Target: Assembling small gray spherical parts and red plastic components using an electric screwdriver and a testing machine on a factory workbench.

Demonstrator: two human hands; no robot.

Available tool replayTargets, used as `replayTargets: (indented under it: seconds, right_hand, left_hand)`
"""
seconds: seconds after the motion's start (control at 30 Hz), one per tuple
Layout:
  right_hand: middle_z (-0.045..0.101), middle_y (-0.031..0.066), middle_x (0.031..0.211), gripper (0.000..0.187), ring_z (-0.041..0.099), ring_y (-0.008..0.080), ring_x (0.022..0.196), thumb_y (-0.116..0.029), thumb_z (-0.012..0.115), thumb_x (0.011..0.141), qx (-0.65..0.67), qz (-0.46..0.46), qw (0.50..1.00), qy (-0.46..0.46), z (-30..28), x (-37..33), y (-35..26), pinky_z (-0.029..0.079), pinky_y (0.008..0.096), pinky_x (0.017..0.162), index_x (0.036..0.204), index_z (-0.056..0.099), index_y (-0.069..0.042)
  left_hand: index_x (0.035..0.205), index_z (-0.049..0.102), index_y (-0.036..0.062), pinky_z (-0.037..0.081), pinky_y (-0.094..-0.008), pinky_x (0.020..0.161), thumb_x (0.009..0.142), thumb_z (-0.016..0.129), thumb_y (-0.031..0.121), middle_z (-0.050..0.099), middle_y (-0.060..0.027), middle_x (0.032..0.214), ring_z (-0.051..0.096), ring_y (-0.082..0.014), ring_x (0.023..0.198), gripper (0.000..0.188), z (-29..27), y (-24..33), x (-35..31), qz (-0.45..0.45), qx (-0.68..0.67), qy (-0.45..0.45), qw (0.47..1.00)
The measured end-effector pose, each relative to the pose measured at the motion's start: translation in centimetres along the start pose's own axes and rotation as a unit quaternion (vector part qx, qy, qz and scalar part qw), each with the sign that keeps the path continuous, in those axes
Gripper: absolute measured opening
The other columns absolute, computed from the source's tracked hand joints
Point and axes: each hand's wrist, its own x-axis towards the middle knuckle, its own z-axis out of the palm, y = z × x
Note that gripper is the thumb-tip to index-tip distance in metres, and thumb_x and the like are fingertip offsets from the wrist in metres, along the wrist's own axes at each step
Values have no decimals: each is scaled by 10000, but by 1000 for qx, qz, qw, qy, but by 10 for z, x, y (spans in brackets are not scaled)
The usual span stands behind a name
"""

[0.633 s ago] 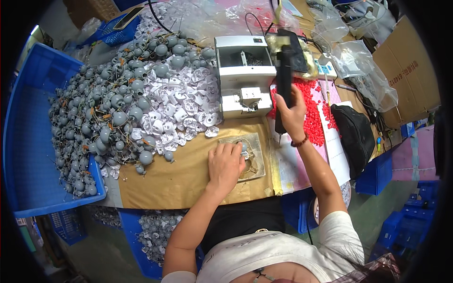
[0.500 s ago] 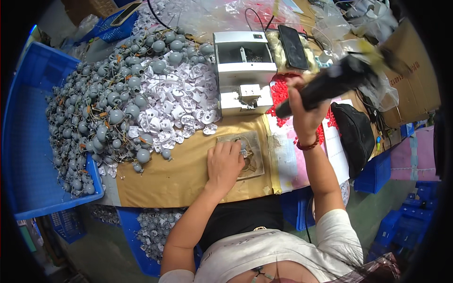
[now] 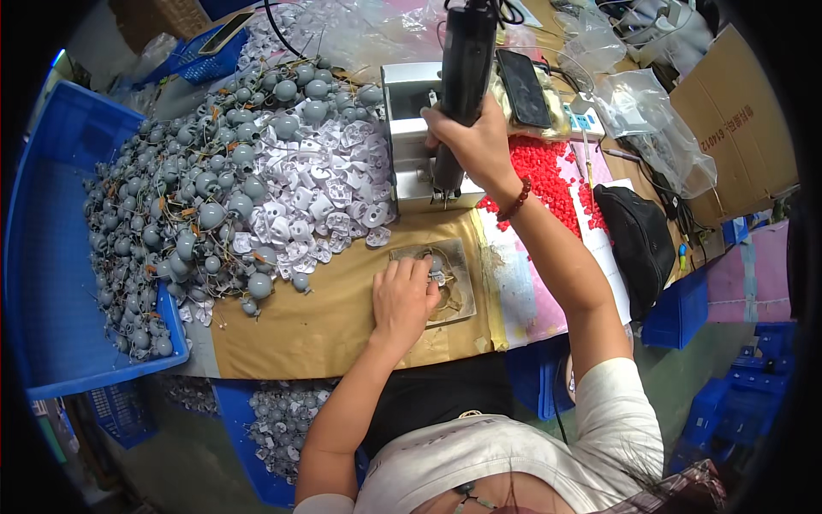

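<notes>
My right hand (image 3: 481, 146) is wrapped round a black electric screwdriver (image 3: 467, 64), held nearly upright. Its bit end points down at the front of a silver-white screw feeder (image 3: 407, 130), partly hidden behind the tool and hand. My left hand (image 3: 402, 301) has its fingers curled at a clear flat fixture block (image 3: 463, 295) on the table. Under those fingertips sits a grey ball part (image 3: 437, 260) with a small white piece beside it, partly covered by the fingers.
Grey ball parts on wires (image 3: 210, 214) are heaped at left, beside white plastic pieces (image 3: 321, 201) and a blue bin (image 3: 51, 257). Red small parts (image 3: 544, 176), a black pouch (image 3: 634, 244) and a phone (image 3: 522, 86) lie to the right.
My right hand has swung the screwdriver leftward from over the red parts to the screw feeder, turning it from slanted to upright. My left hand stays at the fixture.
</notes>
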Motion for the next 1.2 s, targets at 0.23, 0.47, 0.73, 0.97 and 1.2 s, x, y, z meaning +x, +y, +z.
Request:
replayTargets:
  seconds: [0.23, 0.47, 0.73, 0.97, 1.2]
  right_hand:
    - [597, 4, 868, 479, 578, 86, 788, -51, 755, 761, 24, 83, 995, -40, 4, -74, -19, 491, 275, 702, 1169, 505, -18]
    - [618, 39, 847, 709, 614, 103, 731, 104, 654, 807, 20, 2, 994, -105, 10, -108, -12, 509, 277, 735, 1433, 329, 39]
    - [608, 43, 848, 676, 597, 96, 750, 103, 648, 807, 22, -2, 992, -128, 8, -114, -12, 480, 272, 796, 1396, 321, 60]
    - [593, 67, 819, 666, 581, 105, 699, 88, 634, 813, -59, -81, 975, -200, -2, -128, 0, 460, 258, 636, 1374, 297, -36]
    - [594, 57, 783, 478, 578, 135, 653, 42, 655, 808, -1, -54, 976, -209, -5, -138, 1, 463, 271, 599, 1190, 404, -99]
  left_hand:
    - [1088, 624, 70, 429, -426, 734, 726, 715, 132, 584, -74, 929, 569, -275, 891, 378, 4, -4, 0, 6, 0, 10, 1000]
    - [1031, 622, 71, 433, -427, 724, 720, 718, 153, 565, -67, 891, 563, -272, 859, 336, 5, -3, 0, 5, 17, 13, 1000]
    - [949, 602, 80, 433, -421, 734, 715, 724, 167, 563, -59, 891, 564, -267, 869, 277, 7, -5, 0, 1, 13, 13, 1000]
    - [933, 565, 91, 415, -429, 756, 712, 718, 159, 548, -62, 903, 562, -269, 899, 277, 1, -11, 1, 4, -24, -1, 1000]
    - [963, 546, 107, 404, -425, 752, 698, 729, 159, 541, -59, 905, 562, -272, 899, 326, -4, -10, 3, 12, -37, -8, 999]
